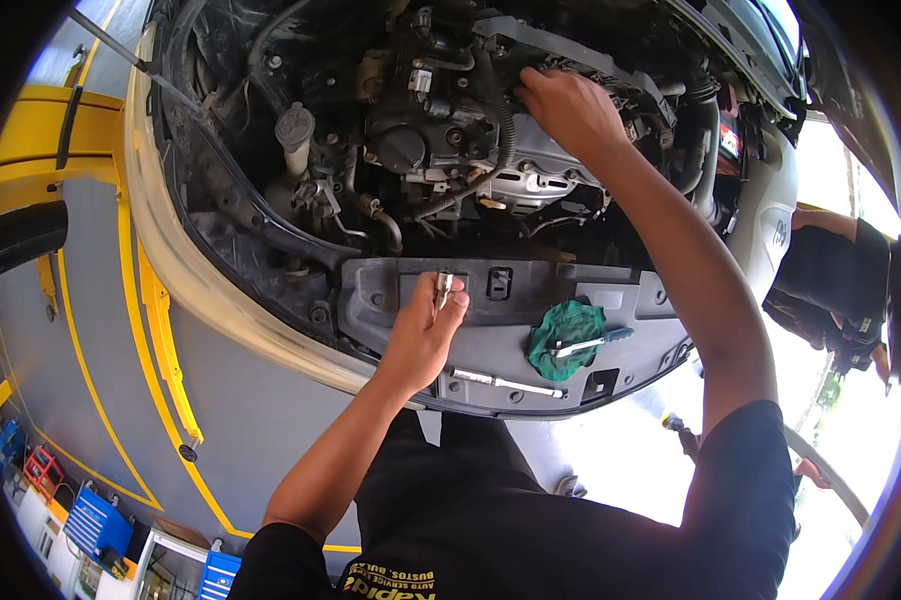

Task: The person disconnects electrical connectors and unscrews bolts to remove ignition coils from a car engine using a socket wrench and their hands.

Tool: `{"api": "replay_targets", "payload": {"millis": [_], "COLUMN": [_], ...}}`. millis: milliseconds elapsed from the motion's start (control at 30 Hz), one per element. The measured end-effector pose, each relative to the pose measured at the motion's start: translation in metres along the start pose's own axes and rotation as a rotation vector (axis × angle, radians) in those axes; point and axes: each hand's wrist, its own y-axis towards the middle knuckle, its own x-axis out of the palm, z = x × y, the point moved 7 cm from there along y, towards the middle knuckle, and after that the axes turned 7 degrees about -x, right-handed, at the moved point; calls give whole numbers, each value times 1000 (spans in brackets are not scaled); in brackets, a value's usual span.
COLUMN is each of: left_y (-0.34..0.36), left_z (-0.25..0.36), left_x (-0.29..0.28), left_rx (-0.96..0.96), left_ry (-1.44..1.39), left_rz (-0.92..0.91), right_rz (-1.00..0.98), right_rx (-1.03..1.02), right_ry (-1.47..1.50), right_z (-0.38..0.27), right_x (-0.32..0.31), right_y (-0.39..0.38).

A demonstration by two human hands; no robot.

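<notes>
My left hand [425,335] is closed around a short chrome socket [443,284], whose shiny end sticks up between thumb and fingers over the dark plastic panel [400,290] at the front of the engine bay. My right hand [570,110] reaches across the engine [440,140], its fingers bent together near the back of it. Whatever the right fingertips grip is hidden. Right of my left hand, a ratchet [580,346] lies on a crumpled green cloth [560,325]. A chrome extension bar [510,384] rests nearer, along the panel's front edge.
A black hose [507,130] runs over the engine. The filler cap [295,125] stands at left, the battery [730,143] at right. A hood prop rod [120,50] crosses the far left. Yellow lift parts [160,330] stand left of the car; another person [830,270] is at right.
</notes>
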Motion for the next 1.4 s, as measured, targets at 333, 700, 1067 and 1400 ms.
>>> {"api": "replay_targets", "payload": {"millis": [333, 700, 1067, 1400], "left_y": [28, 68, 145, 151], "left_z": [82, 220, 246, 246], "left_x": [-25, 6, 42, 44], "left_rx": [274, 733, 999, 1066], "left_ry": [190, 505, 838, 1060], "left_rz": [52, 138, 193, 307], "right_rz": [134, 306, 257, 221], "right_rx": [-124, -90, -38, -95], "right_ry": [58, 58, 553, 292], "right_z": [3, 17, 27, 17], "right_x": [-2, -7, -89, -79], "right_y": [-9, -15, -41, -16]}}
